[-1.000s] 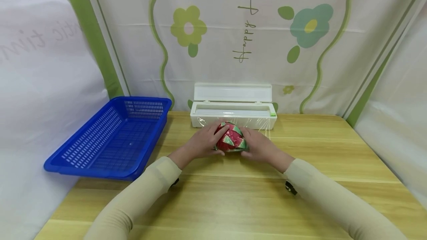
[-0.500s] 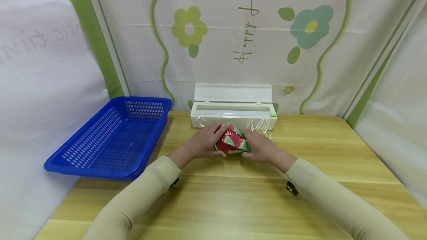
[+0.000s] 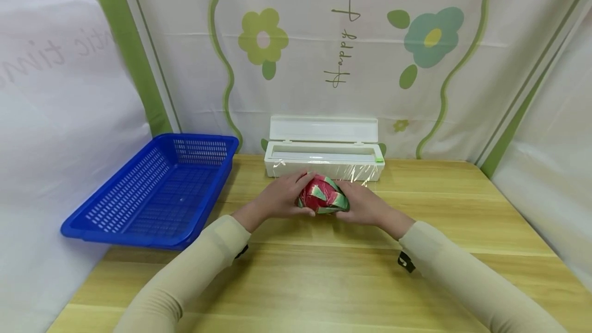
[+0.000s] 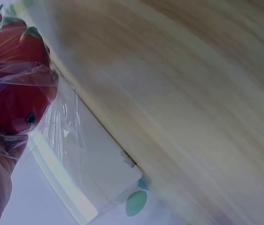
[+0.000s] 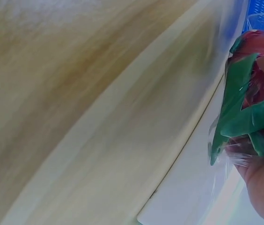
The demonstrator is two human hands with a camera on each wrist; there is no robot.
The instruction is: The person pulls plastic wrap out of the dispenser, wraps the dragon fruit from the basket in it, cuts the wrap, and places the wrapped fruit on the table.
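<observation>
A red dragon fruit [image 3: 322,194] with green scale tips is gripped between both hands, just in front of a white cling film box [image 3: 300,170]. My left hand [image 3: 283,197] holds its left end and my right hand [image 3: 365,204] its right, scaly end. Clear cling film [image 4: 66,117] covers the fruit in the left wrist view and stretches back to the box. Wrinkled film also wraps round the green scales [image 5: 237,89] in the right wrist view. Some fingers are hidden behind the fruit.
A blue plastic basket [image 3: 203,209] with slotted sides stands at the left of the wooden table [image 3: 324,281]. The box's lid [image 3: 324,129] is raised at the back, against a flower-print curtain [image 3: 296,76]. Fabric also hangs on both sides.
Both hands have shifted slightly towards the person with the dragon fruit, which has turned a little between them. The box and basket stay where they were.
</observation>
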